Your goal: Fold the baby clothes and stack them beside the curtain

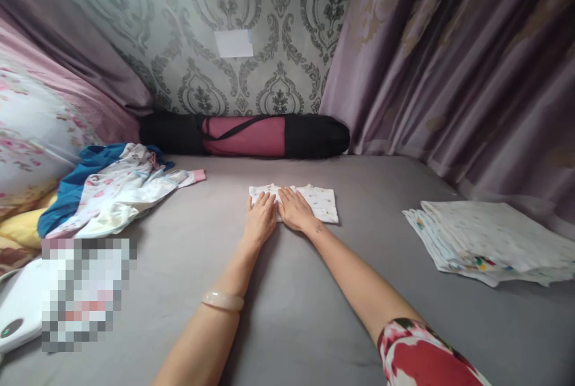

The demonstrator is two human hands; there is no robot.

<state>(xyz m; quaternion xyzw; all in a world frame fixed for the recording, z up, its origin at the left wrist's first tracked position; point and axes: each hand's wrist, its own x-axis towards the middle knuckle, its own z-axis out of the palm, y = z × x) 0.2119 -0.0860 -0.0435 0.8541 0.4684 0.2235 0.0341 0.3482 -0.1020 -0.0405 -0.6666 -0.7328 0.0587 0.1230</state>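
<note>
Left hand: my left hand [259, 218] lies flat, palm down, on the left half of the cloth [314, 201], fingers [258, 201] straight and close together, pinching nothing.
Right hand: my right hand [294, 211] lies flat beside it, palm down, fingers pressed together and pointing away from me; the two hands touch at the thumbs.
Cloth: a small folded white piece with tiny coloured prints, lying flat on the bed [287, 290], about the middle of it, well ahead of me; its right part shows bare past my right hand.
Bed: covered by a plain grey sheet that carries everything here.
Arms: both reach straight forward over the sheet; a pale bangle [223, 300] sits on my left forearm and a red flowered sleeve [422, 356] covers my right upper arm.
Stack: folded white printed cloths [489, 242] lie piled on the bed to my right, well apart from my hands.
Heap: loose clothes [117, 188], white with prints over something blue, lie crumpled on the bed to my left, well apart from the cloth.
Bag: a long roll-shaped bag [245, 134], black at the ends and dark pink in the middle, lies along the wall beyond the cloth.
Curtain: a mauve curtain [449, 62] hangs along the right side of the bed.
Pillow: a flowered pillow [31, 128] leans at the far left, behind the heap.
</note>
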